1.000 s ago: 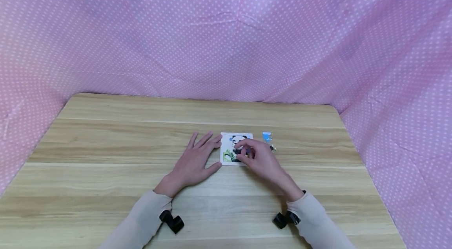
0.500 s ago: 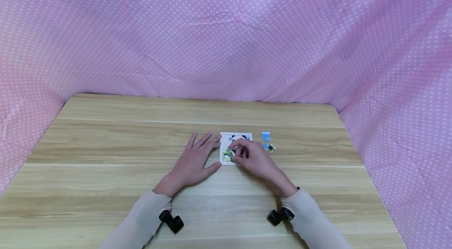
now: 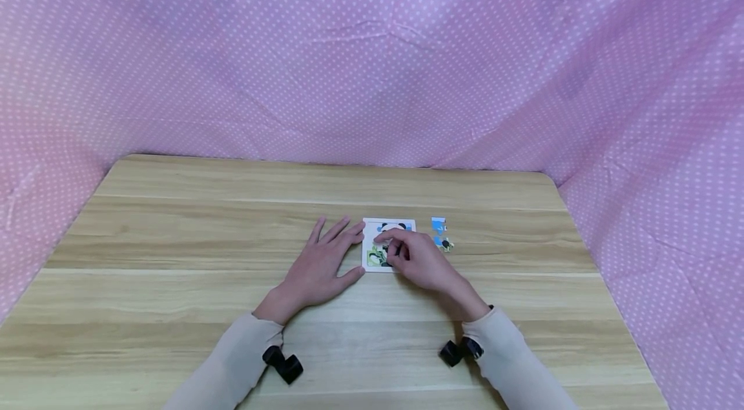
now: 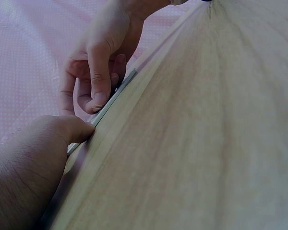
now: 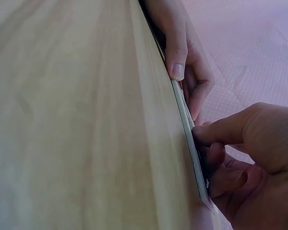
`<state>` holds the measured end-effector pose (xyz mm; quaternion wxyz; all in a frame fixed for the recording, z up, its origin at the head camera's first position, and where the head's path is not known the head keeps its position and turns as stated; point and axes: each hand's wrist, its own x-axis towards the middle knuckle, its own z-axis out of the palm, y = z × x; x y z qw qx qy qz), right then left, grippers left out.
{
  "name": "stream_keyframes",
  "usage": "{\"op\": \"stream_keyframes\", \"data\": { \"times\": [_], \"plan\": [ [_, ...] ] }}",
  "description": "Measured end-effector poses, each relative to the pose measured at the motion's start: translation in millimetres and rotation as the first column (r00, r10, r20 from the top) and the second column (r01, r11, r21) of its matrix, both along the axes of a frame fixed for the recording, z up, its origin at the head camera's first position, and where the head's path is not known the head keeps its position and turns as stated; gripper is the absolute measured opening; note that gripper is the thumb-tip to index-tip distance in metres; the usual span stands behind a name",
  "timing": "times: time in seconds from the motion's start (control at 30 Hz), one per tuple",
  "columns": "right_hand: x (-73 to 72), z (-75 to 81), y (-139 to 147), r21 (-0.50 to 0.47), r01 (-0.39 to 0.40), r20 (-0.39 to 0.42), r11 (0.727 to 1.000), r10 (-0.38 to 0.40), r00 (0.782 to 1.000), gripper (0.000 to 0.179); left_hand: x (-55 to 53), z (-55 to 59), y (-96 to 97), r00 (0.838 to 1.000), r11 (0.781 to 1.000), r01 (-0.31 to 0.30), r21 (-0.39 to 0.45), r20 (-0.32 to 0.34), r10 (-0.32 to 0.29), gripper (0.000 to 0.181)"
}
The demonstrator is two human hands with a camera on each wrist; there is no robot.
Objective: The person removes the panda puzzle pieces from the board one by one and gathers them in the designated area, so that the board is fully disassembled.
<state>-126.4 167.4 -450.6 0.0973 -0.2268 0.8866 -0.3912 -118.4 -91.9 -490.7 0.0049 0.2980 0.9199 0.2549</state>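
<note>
Item: my left sleeve [image 3: 223, 365], toward the left edge of the surface [image 3: 145, 294]; pale beige, plain, long. Item: my right sleeve [image 3: 520, 358], toward the right edge; matching. Item: my left wrist device [image 3: 289, 370]; black, small, blocky. Item: my right wrist device [image 3: 451, 353]; likewise.

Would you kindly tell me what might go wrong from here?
The right grip, over the square white-bordered puzzle board, might dislodge its panda picture pieces. The small multicoloured loose pieces nearby on the pale wooden table could get brushed aside. If the left grip eased off the board's left edge, it might slide.
</note>
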Motion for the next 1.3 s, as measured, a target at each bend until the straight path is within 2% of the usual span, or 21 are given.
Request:
{"op": "stream_keyframes", "data": {
  "times": [0.53,1.3],
  "plan": [
    [-2.4,0.4,-2.3,0.047,-0.006,0.005,0.999,0.006,1.0,0.031,-0.8,-1.5,0.3,1.0,1.0,0.004,0.0,-0.004,-0.004,0.067],
    [-0.4,-0.2,-2.5,0.007,0.023,0.06,1.0,-0.023,0.998,0.029,-0.6,-2.3,-0.4,1.0,1.0,0.002,0.005,-0.007,-0.002,0.067]
  ]
}}
